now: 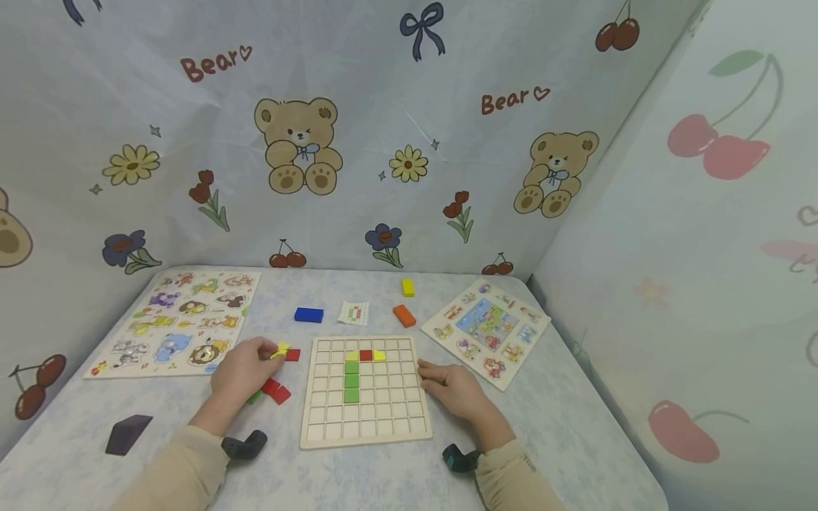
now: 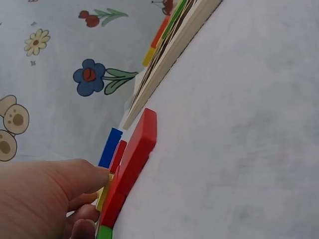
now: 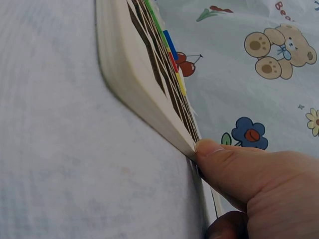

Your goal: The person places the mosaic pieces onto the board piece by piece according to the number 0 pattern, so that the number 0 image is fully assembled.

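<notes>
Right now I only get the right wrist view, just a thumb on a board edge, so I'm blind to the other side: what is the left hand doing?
Observer: The left hand pinches a yellow piece just left of the grid board.
Operator: Anything already in the board?
Observer: A column of three green pieces, with a short row of yellow, red, yellow across its top.
Operator: Loose pieces beyond it?
Observer: A blue block, an orange block and a yellow block lie behind the board.
</notes>
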Tool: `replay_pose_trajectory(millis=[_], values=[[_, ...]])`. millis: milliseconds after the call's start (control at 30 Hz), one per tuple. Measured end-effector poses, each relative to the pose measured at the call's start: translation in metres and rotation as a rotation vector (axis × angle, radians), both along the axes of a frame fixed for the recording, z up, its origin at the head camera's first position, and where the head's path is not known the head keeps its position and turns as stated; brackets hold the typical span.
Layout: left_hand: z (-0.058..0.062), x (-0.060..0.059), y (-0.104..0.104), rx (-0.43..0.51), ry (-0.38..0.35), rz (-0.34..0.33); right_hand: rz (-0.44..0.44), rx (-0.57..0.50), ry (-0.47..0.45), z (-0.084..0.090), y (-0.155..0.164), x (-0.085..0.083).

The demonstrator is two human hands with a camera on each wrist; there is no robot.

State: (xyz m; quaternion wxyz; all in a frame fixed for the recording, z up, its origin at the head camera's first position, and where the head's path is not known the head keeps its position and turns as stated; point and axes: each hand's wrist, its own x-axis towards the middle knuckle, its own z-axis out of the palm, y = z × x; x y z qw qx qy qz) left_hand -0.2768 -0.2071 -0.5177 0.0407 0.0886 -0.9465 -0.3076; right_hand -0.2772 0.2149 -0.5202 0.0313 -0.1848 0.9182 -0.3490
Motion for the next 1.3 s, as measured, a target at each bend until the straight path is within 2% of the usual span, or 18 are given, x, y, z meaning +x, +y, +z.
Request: replay_pose_trajectory(millis=[200,433,567,633,767,867,1000,1067,1133,1300], values=[[0.001,-0.001,0.001,0.015,-0.013,-0.023,-0.011,0.016,-0.001,-0.001,0.000,-0.001],[0.007,0.004,-0.001,-0.009,-0.019,-0.043,-0.018,0.012,-0.010,0.000,-0.001,0.000],[0.016,0.012,0.009,-0.028,0.025,-0.100,-0.015,0.010,-0.008,0.001,-0.001,0.000],[0.020,0.018,0.020,-0.042,0.074,-0.176,-0.015,0.009,-0.006,0.001,-0.001,0.000],[0.024,0.034,0.047,-0.076,0.215,-0.419,-0.012,0.011,0.002,0.001,-0.001,-0.001],[0.021,0.044,0.065,-0.130,0.310,-0.609,-0.012,0.014,0.001,0.000,0.000,-0.001],[0.015,0.052,0.081,-0.154,0.377,-0.801,-0.015,0.016,0.000,0.000,0.000,-0.001],[0.013,0.054,0.085,-0.143,0.390,-0.866,-0.016,0.016,0.000,0.000,-0.001,-0.001],[0.011,0.055,0.086,-0.145,0.403,-0.905,-0.017,0.016,0.000,0.000,-0.001,0.000],[0.008,0.053,0.086,-0.183,0.427,-0.935,-0.026,0.019,-0.008,0.002,-0.002,0.000]])
